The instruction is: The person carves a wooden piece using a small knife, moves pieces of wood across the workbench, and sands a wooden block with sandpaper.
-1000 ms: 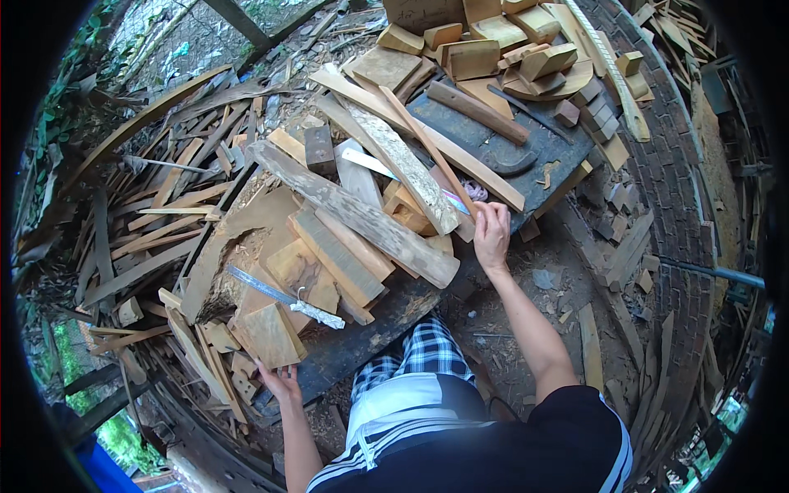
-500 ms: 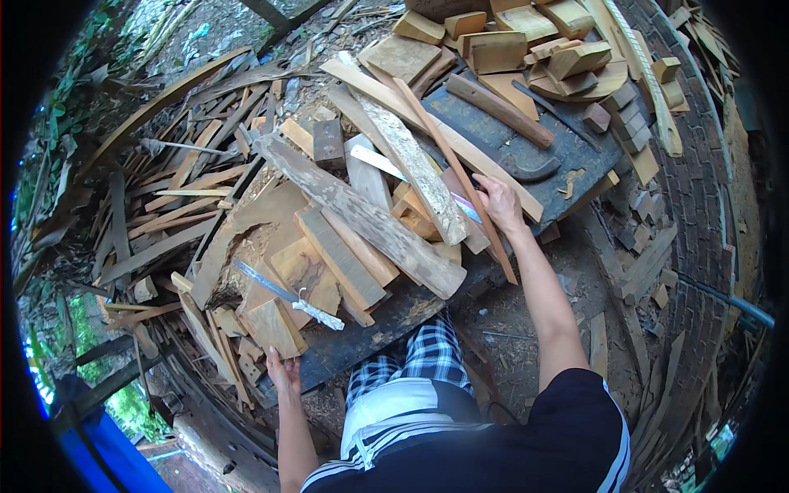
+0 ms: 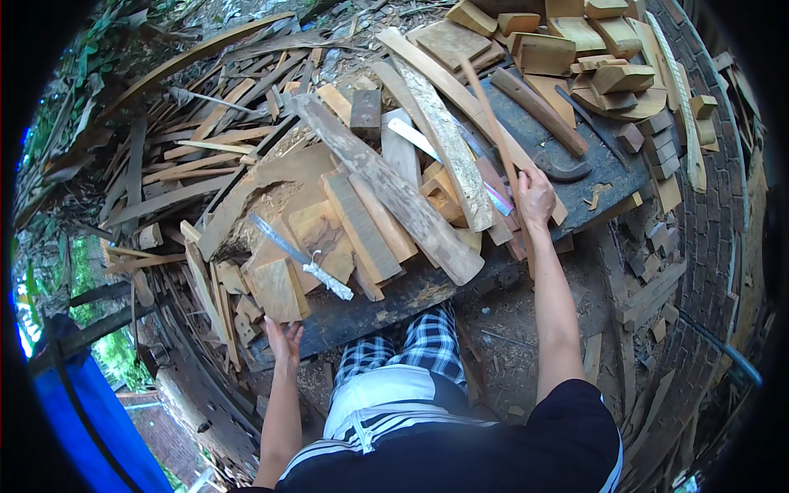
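Note:
My right hand (image 3: 534, 197) is closed around a long, thin reddish-brown wooden strip (image 3: 491, 115), which slants away over the other boards. Beside that hand lie a pale plank (image 3: 460, 94) and a shiny, pinkish flat blade-like piece (image 3: 498, 199), partly covered. Near the bench's front left, my left hand (image 3: 283, 338) is open, fingers apart, at the near corner of a light wood block (image 3: 278, 289). Whether it touches the block I cannot tell. Between the hands lie a saw blade with a white wrapped handle (image 3: 327, 281), a grey weathered board (image 3: 390, 193) and a bark-edged strip (image 3: 448, 148).
A dark bench top (image 3: 394, 297) carries the wood. On its right lie a brown rounded bar (image 3: 541, 112) and a dark curved tool (image 3: 567, 171). Cut blocks (image 3: 542, 53) are piled at the far right. Scrap slats (image 3: 205, 148) heap up on the left. A brick surface (image 3: 723, 172) borders the right.
The view has shifted, so the bench appears farther right. The strip in my right hand has swung to a steeper angle. My left hand's fingers have spread at the block's corner.

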The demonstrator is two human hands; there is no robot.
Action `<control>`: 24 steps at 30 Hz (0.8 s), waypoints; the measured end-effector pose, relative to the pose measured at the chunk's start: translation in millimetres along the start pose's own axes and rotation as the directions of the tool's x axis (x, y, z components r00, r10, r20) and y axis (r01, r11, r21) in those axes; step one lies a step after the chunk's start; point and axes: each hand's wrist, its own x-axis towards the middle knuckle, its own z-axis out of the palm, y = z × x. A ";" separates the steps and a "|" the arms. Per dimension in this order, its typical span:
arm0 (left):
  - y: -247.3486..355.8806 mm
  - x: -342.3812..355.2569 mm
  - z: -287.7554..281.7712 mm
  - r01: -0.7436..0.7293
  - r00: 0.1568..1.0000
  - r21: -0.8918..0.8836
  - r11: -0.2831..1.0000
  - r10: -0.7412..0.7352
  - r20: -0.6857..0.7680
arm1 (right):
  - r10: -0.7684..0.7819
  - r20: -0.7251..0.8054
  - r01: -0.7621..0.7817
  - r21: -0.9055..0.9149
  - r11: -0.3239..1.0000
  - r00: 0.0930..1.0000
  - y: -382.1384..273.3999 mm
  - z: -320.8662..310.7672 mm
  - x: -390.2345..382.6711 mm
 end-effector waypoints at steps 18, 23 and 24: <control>-229.9 -105.3 -260.9 0.183 0.920 0.414 0.892 -0.305 0.248 | -0.184 -0.167 0.208 0.141 0.968 0.969 -120.2 -42.2 -123.4; -263.5 -112.3 -290.9 0.353 0.874 0.267 0.897 -0.418 0.247 | -0.431 -0.056 0.426 0.302 0.853 0.901 -233.8 -8.3 -183.0; -271.0 -112.9 -296.1 0.387 0.861 0.236 0.891 -0.441 0.253 | -0.457 -0.022 0.441 0.307 0.843 0.889 -253.9 -0.7 -196.4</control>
